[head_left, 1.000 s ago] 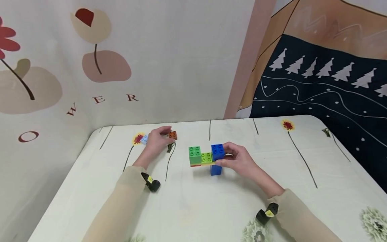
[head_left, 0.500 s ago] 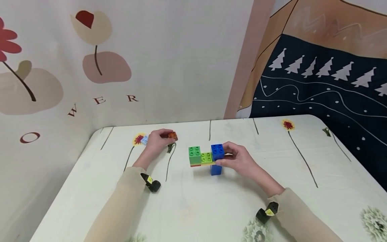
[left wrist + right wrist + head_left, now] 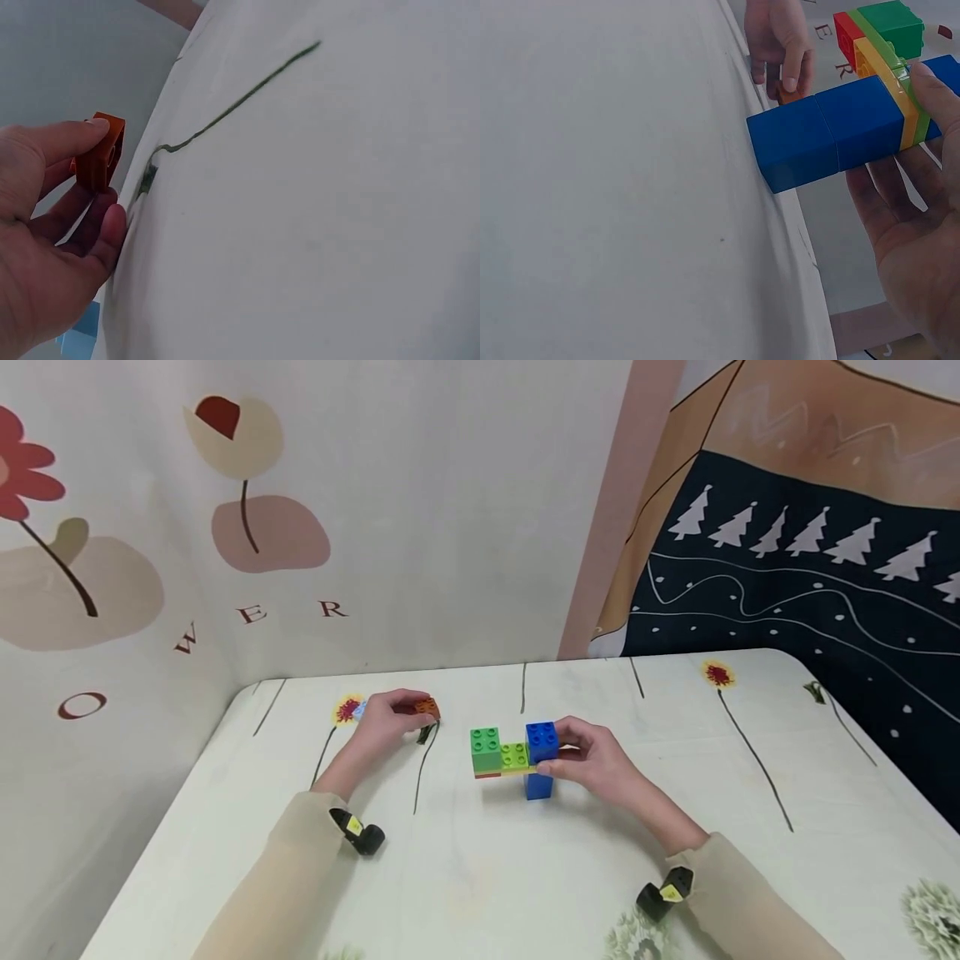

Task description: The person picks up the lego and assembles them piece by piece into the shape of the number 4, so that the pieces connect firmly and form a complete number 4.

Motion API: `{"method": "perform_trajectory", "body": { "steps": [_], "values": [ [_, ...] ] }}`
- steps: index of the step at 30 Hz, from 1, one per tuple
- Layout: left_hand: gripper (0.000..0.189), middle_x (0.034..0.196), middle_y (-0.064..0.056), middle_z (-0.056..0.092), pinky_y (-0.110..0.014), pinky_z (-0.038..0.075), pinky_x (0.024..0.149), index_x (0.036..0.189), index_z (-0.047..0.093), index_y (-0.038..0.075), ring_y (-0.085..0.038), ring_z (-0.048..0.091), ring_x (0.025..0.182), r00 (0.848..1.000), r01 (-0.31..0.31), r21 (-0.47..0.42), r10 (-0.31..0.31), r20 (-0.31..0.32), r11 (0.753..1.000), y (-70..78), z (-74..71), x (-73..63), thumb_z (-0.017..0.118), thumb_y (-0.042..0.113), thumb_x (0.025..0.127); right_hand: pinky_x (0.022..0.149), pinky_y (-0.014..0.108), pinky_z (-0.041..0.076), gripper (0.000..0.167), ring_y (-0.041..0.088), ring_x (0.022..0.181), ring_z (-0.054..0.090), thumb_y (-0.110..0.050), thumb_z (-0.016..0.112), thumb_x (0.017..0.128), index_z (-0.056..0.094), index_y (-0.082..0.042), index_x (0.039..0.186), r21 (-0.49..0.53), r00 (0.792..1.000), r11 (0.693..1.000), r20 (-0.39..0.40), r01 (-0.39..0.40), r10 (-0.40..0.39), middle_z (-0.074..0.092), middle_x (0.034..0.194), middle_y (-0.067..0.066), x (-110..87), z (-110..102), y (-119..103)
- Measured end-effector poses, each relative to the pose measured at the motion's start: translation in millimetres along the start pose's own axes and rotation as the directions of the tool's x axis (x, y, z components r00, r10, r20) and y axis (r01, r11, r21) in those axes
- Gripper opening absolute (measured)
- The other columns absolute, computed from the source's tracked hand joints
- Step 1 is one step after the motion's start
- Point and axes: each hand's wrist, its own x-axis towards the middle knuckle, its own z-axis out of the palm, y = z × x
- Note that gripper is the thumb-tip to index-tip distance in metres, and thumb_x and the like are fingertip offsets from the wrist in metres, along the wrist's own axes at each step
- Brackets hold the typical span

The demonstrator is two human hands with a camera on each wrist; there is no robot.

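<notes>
Currently, in the head view, the left hand (image 3: 382, 722) is near the far edge of the table (image 3: 465, 877), toward the far left corner, and its thumb and fingers pinch a small orange brick (image 3: 427, 707). Just beside this hand, toward the left edge, there is a light blue brick (image 3: 359, 710), partly hidden by it. The right hand (image 3: 596, 762) holds a joined model (image 3: 538, 787) farther from the far edge, roughly midway between the left and right edges; its grip is clamped on the model's blue end. A green brick (image 3: 485, 750) forms the other end, with a lime piece (image 3: 514, 757) between. In the left wrist view, the orange brick is tilted, the thumb on it from above, fingers below; whether it touches the table, I cannot tell. In the right wrist view, two blue bricks (image 3: 825, 135) are joined end to end, followed by a yellow piece (image 3: 910, 124). A red piece (image 3: 845, 34) is beside the yellow one. Beyond, the blue bricks partly cover the orange brick.
</notes>
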Motion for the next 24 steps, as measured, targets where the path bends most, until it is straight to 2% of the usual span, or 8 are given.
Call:
{"method": "perform_trajectory", "body": {
  "steps": [4, 12, 19, 24],
  "values": [
    [0.041, 0.124, -0.018, 0.066, -0.028, 0.057, 0.078, 0.134, 0.066, 0.004, -0.029, 0.061, 0.106, 1.000, 0.000, -0.031, 0.000, -0.001, 1.000, 0.3, -4.3, -5.8, 0.075, 0.009, 0.094, 0.086, 0.031, 0.059, 0.036, 0.029, 0.102, 0.068, 0.000, 0.077, 0.090, 0.061, 0.006, 0.121, 0.000, 1.000, 1.000, 0.002, 0.005, -0.005, 0.068, 0.115, 0.018, -0.2, 0, 0],
    [0.042, 0.125, -0.017, 0.065, -0.027, 0.057, 0.079, 0.134, 0.066, 0.007, -0.030, 0.060, 0.111, 1.000, 0.000, -0.044, 0.001, 0.005, 0.999, 6.6, -5.5, -16.8, 0.076, 0.011, 0.094, 0.087, 0.030, 0.058, 0.035, 0.029, 0.103, 0.067, 0.000, 0.076, 0.091, 0.060, 0.008, 0.121, 0.003, 1.000, 1.000, 0.000, 0.011, -0.011, 0.067, 0.115, 0.019, -0.8, 1, -1],
    [0.043, 0.126, -0.011, 0.067, -0.031, 0.057, 0.085, 0.134, 0.068, 0.011, -0.029, 0.061, 0.118, 0.999, -0.052, -0.042, 0.052, 0.015, 0.998, 31.3, 0.1, -27.5, 0.077, 0.011, 0.092, 0.088, 0.030, 0.058, 0.036, 0.029, 0.104, 0.067, -0.002, 0.077, 0.091, 0.061, 0.007, 0.122, 0.001, 1.000, 1.000, 0.000, 0.004, -0.004, 0.067, 0.116, 0.018, -1.1, 0, -2],
    [0.042, 0.123, -0.009, 0.069, -0.029, 0.056, 0.082, 0.132, 0.070, 0.012, -0.027, 0.063, 0.115, 0.993, -0.113, -0.054, 0.114, 0.017, 0.992, 51.9, 4.6, -34.5, 0.079, 0.012, 0.092, 0.088, 0.030, 0.058, 0.036, 0.029, 0.104, 0.068, -0.002, 0.077, 0.091, 0.061, 0.006, 0.121, -0.007, 1.000, 1.000, -0.006, -0.009, 0.009, 0.067, 0.116, 0.018, -0.9, 1, -2]
  ]
}}
